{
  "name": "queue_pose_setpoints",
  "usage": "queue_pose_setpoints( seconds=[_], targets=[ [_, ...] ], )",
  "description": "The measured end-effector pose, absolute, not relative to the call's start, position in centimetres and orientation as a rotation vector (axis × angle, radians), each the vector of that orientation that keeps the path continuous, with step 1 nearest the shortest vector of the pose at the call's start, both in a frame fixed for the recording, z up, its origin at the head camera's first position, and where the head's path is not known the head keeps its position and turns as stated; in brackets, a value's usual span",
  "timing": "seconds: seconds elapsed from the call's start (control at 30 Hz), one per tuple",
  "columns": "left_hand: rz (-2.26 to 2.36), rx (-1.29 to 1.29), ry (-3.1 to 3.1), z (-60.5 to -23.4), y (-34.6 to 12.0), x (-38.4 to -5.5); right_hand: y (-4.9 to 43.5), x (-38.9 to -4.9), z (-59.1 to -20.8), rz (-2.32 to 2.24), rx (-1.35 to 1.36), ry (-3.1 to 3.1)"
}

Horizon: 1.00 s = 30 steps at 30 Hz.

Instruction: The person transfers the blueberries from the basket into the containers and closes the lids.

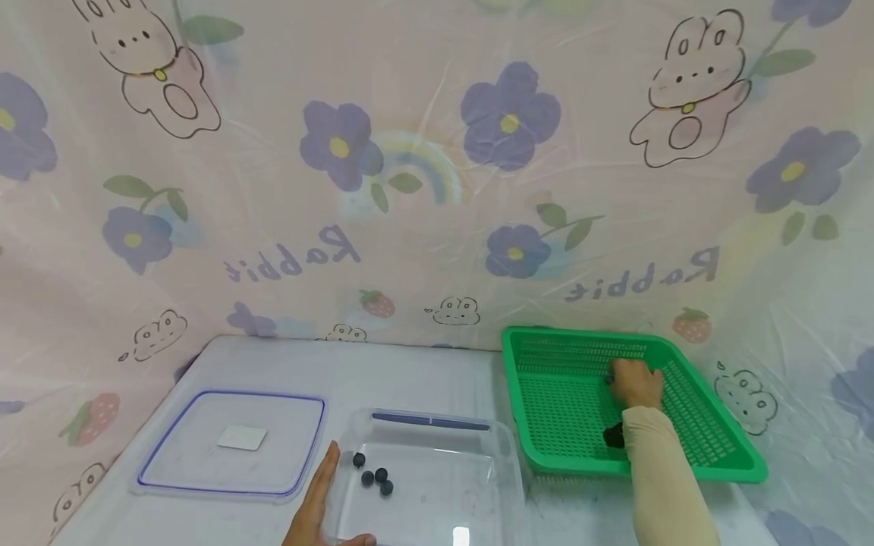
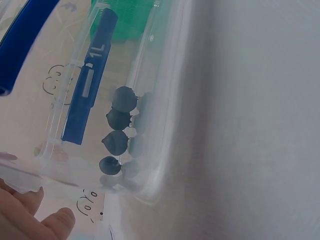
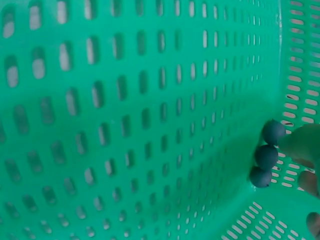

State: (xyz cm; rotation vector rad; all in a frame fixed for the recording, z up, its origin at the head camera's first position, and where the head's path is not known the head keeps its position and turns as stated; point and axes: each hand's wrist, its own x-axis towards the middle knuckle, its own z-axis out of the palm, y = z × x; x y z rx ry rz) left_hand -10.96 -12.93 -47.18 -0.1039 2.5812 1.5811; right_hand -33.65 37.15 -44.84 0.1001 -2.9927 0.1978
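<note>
Inside green basket [image 1: 563, 413] | right hand [image 1: 636, 384] touches berry [image 3: 273, 132] | left hand [image 1: 312, 506] at box [image 1: 444, 474]

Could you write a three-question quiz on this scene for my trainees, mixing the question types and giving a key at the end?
1. How many dark berries lie in the clear container?
2. True or false: the person's right hand is inside the clear container.
3. Fill the gap: in the head view, the flat lid left of the clear container has a ____ border.

Key:
1. Four.
2. False; the right hand is inside the green basket.
3. Blue.
</note>
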Motion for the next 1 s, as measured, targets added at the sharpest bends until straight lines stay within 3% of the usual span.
queue_pose_setpoints(
  seconds=[1.0],
  targets=[
    [1.616,-0.074,2.56,-47.1,-13.1,-10.7,37.5,-35.0,-46.2,0.281,0.013,-3.075]
  ],
)
